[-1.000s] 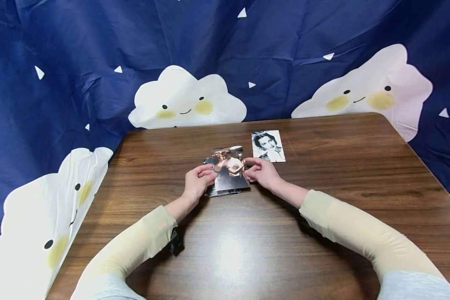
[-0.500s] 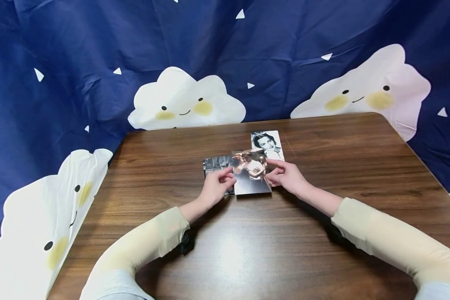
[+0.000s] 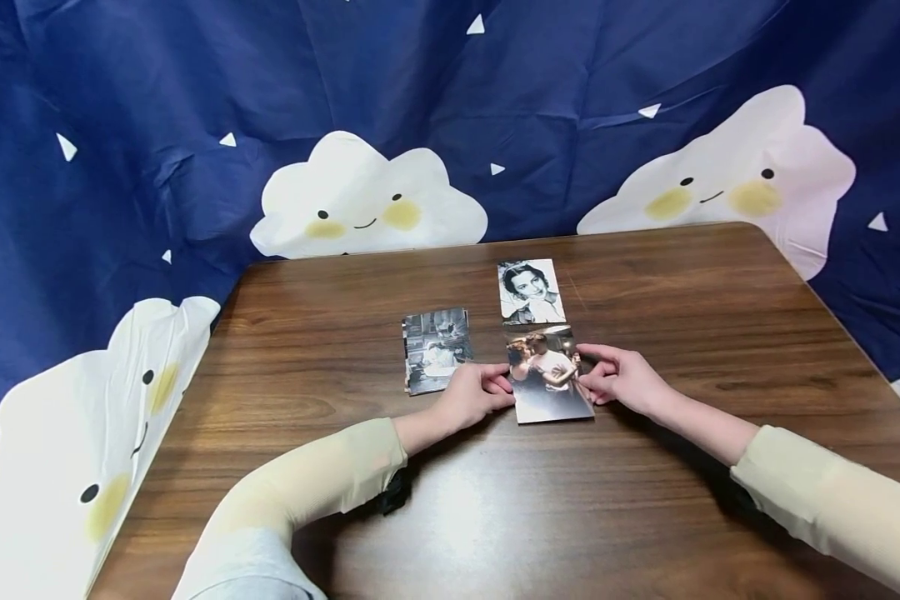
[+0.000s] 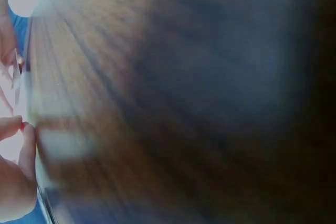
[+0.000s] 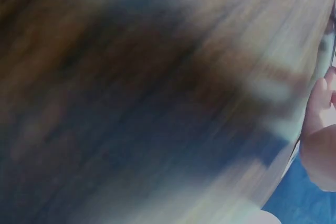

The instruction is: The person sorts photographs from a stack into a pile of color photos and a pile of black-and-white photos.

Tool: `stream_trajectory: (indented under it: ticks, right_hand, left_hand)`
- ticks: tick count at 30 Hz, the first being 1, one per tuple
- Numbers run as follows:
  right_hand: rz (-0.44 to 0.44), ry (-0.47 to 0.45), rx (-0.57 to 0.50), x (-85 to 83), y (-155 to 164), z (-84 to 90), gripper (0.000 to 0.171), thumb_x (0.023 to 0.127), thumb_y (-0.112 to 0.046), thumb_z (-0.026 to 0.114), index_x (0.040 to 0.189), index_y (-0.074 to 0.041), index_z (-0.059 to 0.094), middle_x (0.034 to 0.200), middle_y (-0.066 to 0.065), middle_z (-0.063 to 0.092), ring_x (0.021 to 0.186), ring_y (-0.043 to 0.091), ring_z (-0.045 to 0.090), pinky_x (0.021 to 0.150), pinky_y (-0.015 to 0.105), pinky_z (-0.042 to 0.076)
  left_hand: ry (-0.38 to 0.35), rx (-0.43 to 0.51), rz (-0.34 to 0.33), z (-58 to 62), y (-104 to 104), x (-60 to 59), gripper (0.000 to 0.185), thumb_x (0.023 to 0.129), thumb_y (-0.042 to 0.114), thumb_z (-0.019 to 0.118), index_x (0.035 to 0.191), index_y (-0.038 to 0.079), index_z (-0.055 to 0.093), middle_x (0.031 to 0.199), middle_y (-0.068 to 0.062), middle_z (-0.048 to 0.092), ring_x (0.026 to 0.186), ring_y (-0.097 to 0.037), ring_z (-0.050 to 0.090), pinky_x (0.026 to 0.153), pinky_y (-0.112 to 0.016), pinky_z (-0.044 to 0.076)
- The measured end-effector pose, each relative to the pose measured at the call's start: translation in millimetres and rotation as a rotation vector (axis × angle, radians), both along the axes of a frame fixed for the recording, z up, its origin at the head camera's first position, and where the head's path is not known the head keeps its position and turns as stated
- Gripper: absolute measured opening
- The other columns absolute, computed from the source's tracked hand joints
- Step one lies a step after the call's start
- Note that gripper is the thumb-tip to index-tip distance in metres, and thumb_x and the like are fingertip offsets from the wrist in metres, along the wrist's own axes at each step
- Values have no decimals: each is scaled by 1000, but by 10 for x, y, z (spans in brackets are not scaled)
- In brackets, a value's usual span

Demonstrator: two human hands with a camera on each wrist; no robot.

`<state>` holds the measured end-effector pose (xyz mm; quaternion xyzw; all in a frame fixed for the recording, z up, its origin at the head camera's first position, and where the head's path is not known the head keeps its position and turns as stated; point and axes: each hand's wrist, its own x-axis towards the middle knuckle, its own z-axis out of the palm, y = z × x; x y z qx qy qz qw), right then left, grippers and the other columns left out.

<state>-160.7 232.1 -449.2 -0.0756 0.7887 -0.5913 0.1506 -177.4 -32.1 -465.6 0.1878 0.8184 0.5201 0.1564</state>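
Left hand: colour photo pinched at its left edge.
Right hand: same photo pinched at its right edge.
Done: 1 portrait laid on worktop.
Left: photo stack.

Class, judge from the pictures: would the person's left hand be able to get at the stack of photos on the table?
Probably yes. The left hand pinches the colour photo, and the stack of photos lies just beyond it on bare table, nothing between; it must let go first.
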Motion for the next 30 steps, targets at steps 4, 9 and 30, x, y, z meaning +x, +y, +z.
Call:
stream_trajectory:
  ticks: [4,9,30]
  right_hand:
    - [13,-9,52,-3,15,-15,59,88,10,60,139,20,31,67,11,63,55,11,60,53,27,55]
    - [9,-11,108,-22,14,-23,59,90,4,61,139,19,32,58,10,60,47,12,59,46,28,53]
    - [-8,3,252,9,-5,-7,58,93,-6,62,142,12,35,55,7,59,44,19,61,43,31,52]
  left_hand:
    - [39,-75,-31,43,30,-11,49,79,-4,76,124,-13,58,85,-11,71,69,-10,65,65,-15,51]
    - [89,-175,-50,96,63,-49,45,78,0,78,119,-11,63,75,-3,69,58,-1,56,63,-15,50]
    - [38,-155,-19,87,48,-47,46,78,0,78,120,-10,62,72,-2,68,49,-3,52,47,-18,47]
